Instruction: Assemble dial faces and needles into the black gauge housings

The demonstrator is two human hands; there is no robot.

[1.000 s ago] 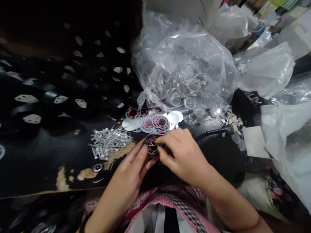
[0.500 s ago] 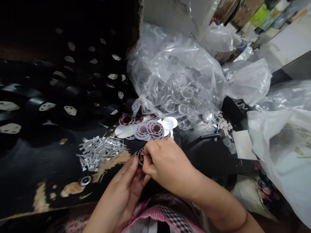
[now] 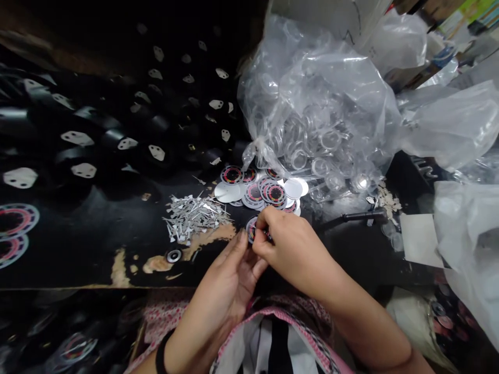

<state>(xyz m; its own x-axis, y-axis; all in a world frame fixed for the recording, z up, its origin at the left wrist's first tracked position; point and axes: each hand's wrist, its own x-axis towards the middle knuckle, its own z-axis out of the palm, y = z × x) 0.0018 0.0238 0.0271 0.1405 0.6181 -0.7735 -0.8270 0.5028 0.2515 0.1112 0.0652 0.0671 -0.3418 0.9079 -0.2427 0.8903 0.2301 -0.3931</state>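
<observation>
My left hand is closed around the rim of a small round gauge with a black, red and yellow dial, tilted up above the table's front edge. Over the dial, my right hand has its thumb and index finger pinched together. A thin pale sliver at those fingertips looks like a gauge pointer; the fingers hide most of it. Just beyond my hands lie overlapping printed dial discs and plain white discs. A heap of silvery pointers lies to the left.
A clear plastic bag of transparent round covers stands behind the discs. Black housings with pale tags crowd the left. A small black ring lies near the front edge. Right are a dark screwdriver-like tool and a white card.
The view has turned left, so the scene sits further right and slightly higher. More dials show at the far left. Both hands keep nearly the same hold on the gauge.
</observation>
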